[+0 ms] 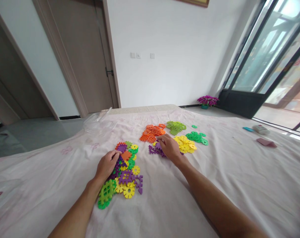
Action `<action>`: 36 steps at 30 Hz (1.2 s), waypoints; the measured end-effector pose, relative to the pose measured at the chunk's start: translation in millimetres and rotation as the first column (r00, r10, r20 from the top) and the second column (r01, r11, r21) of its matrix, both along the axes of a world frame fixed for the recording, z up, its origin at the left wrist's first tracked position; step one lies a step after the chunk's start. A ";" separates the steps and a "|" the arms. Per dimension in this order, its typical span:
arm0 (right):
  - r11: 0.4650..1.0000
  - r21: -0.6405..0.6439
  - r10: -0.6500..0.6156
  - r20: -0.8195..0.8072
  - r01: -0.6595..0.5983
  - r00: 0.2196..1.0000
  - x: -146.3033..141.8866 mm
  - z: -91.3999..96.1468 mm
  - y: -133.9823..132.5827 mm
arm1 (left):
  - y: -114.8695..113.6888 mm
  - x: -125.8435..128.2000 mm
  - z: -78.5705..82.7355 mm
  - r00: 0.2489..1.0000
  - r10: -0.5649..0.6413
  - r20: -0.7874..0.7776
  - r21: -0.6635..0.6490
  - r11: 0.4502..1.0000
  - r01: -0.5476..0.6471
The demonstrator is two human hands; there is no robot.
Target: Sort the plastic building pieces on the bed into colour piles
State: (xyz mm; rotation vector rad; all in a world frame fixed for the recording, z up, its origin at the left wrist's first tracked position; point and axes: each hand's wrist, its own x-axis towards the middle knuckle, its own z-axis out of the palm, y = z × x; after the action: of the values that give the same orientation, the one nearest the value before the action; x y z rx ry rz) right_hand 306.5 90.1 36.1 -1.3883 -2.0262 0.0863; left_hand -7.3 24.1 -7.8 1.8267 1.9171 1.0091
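Note:
A mixed heap of plastic interlocking pieces (126, 168) in purple, yellow, green and orange lies on the white sheet (164, 198). My left hand (107, 164) rests on its left side, fingers curled onto a purple piece. My right hand (170, 147) lies over a small group of purple pieces (155, 149), fingers bent down on them. Around it sit sorted groups: orange pieces (152, 132), light green pieces (176, 127), yellow pieces (185, 144) and dark green pieces (196, 137).
A clear plastic bag (99, 122) lies at the sheet's far left edge. At the right are a teal object (249, 129), a white remote-like item (261, 129) and a pinkish card (266, 142). A potted purple plant (207, 100) stands by the glass door.

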 end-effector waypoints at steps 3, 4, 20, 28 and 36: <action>0.963 -0.060 0.264 0.010 -0.263 0.964 -20.4 -7.8 -12.1 | 0.6 -0.4 -0.7 1.000 0.001 0.002 0.006 1.000 -0.001; 0.938 -0.091 0.337 0.014 -0.335 0.941 -27.3 -10.4 -16.9 | 0.7 -0.4 -0.7 1.000 0.002 0.003 0.007 1.000 -0.002; 0.723 -0.364 0.651 0.072 -0.587 0.756 -45.6 -14.1 -35.8 | -0.4 -0.5 -0.8 1.000 -0.003 0.006 0.024 1.000 0.003; 0.743 -0.350 0.624 0.055 -0.570 0.780 -46.7 -20.9 -35.2 | 0.4 0.0 -0.6 1.000 -0.006 0.006 0.023 1.000 0.005; 0.749 -0.312 0.625 0.042 -0.584 0.779 -47.3 -28.8 -32.2 | -0.6 0.5 0.9 1.000 -0.005 0.006 0.028 1.000 0.005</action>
State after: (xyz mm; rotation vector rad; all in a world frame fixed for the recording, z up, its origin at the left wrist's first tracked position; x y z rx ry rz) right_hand 259.2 57.9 7.3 -0.8360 -2.6023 0.6016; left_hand -6.8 23.5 -6.9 1.8409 1.9030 1.0436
